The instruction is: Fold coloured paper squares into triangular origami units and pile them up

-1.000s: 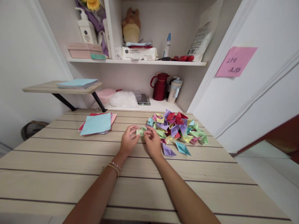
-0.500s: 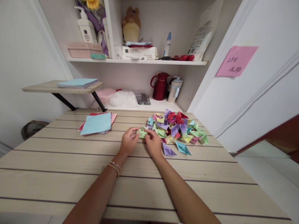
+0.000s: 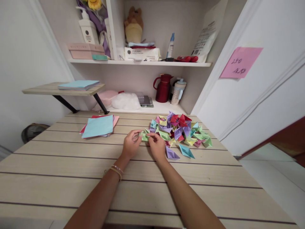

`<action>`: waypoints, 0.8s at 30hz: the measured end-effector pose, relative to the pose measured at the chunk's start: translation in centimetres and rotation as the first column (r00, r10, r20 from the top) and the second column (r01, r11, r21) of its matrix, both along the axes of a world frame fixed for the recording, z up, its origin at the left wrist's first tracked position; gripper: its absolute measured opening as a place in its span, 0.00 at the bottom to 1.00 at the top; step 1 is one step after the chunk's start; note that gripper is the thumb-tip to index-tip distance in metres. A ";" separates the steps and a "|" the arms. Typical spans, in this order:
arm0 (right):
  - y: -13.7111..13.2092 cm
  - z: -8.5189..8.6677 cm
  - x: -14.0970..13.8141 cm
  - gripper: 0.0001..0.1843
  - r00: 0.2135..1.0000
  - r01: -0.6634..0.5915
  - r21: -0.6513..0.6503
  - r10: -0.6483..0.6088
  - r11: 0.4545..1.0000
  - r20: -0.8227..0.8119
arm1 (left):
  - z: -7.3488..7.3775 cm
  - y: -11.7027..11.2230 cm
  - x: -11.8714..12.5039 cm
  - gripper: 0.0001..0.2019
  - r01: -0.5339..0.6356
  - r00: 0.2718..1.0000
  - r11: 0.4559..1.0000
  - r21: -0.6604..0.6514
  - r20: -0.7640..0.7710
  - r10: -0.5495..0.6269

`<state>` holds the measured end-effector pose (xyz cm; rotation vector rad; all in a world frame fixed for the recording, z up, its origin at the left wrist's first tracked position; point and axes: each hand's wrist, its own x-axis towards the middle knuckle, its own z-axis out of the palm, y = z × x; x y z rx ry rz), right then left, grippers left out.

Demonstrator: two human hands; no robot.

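A light green folded paper boat [image 3: 144, 135] is held between my two hands, just left of a heap of paper boats. Its left end is pinched by my left hand [image 3: 132, 143], whose fingers are closed around it. On the opposite side, my right hand [image 3: 156, 145] grips the boat with thumb and forefinger. The heap of paper boats [image 3: 182, 127] in purple, red, green, yellow and blue lies right beside my right hand. A purple boat [image 3: 172, 153] and a blue boat [image 3: 186, 151] sit at its near edge.
A stack of coloured paper sheets [image 3: 98, 126], light blue on top, lies left on the slatted table [image 3: 143, 194]. More sheets [image 3: 78, 84] rest on a small raised shelf [image 3: 47, 88]. Behind stand a red jug [image 3: 163, 88] and a speckled cup [image 3: 178, 92].
The green boat looks a little more opened out between my fingers. My right fingers have shifted slightly; my left hand is almost still.
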<state>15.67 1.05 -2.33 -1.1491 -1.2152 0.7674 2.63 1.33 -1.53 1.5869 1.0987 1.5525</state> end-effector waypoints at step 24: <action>0.3 0.2 0.0 0.12 0.995 0.032 0.085 -0.024 0.996 -0.098 | 0.0 0.0 0.2 0.14 0.088 0.994 0.995 -0.039 0.074 -0.085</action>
